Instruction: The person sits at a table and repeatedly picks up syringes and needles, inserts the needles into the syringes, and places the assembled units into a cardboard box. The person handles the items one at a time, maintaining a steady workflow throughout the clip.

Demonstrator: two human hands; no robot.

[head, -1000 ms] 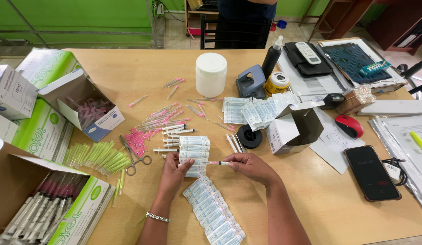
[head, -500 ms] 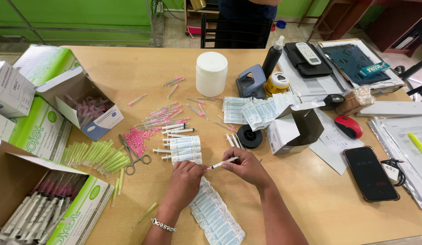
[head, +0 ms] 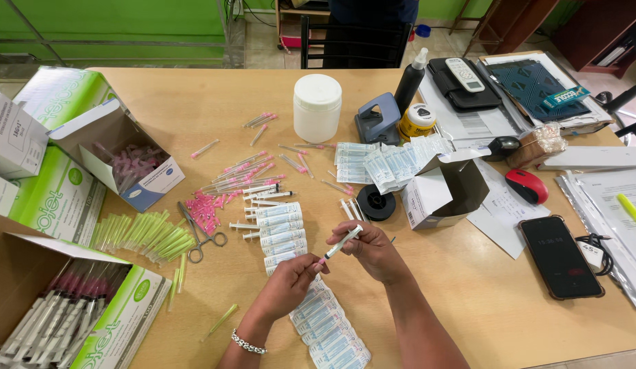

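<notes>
My right hand (head: 369, 249) grips a small white syringe (head: 344, 242), tilted up to the right. My left hand (head: 290, 281) pinches its lower end, where a pink needle hub shows. Both hands hover over a long strip of sealed blister packs (head: 321, 321) that runs down the wooden table (head: 468, 301). Just above my hands lie more stacked packs (head: 280, 229) and several loose syringes (head: 260, 195). A bracelet sits on my left wrist.
Scissors (head: 198, 236), a pile of green caps (head: 147, 236) and pink hubs (head: 205, 205) lie to the left. Open cartons (head: 116, 154) line the left edge. A white jar (head: 316, 106), tape roll (head: 376, 203), open small box (head: 444, 191), mouse (head: 526, 186) and phone (head: 557, 256) sit right.
My left hand came off the stacked packs and moved to the syringe's lower end. My right hand lifted and tilted the syringe up from near the table.
</notes>
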